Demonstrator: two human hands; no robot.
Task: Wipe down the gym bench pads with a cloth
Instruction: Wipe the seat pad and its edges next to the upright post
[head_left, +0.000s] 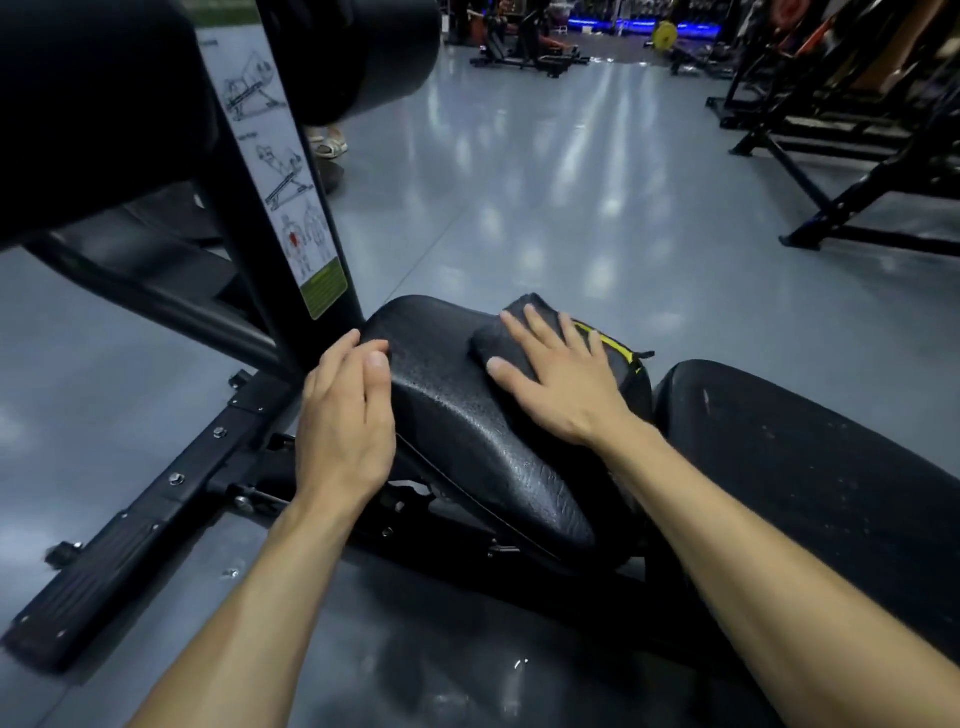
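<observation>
Floor of glossy grey fills most of the head view, with dark gym frames (852, 130) off at two o'clock and a black upright post (283, 171) bearing an exercise chart at eleven o'clock. Next in size, a long back pad (810, 467) runs out toward four o'clock; pale specks dot it, so it looks not yet wiped, though that is a judgement. At centre sits the smaller seat pad (457, 415), its pebbled skin glistening, perhaps damp from wiping. The left hand (345, 415), fingers loosely curled and holding nothing, braces that pad's nine-o'clock edge. The right hand (558, 374), fingers spread wide and flat, presses a dark folded cloth (519, 322) onto the seat's far end at one o'clock. Seat work seems under way; the back pad remains.
</observation>
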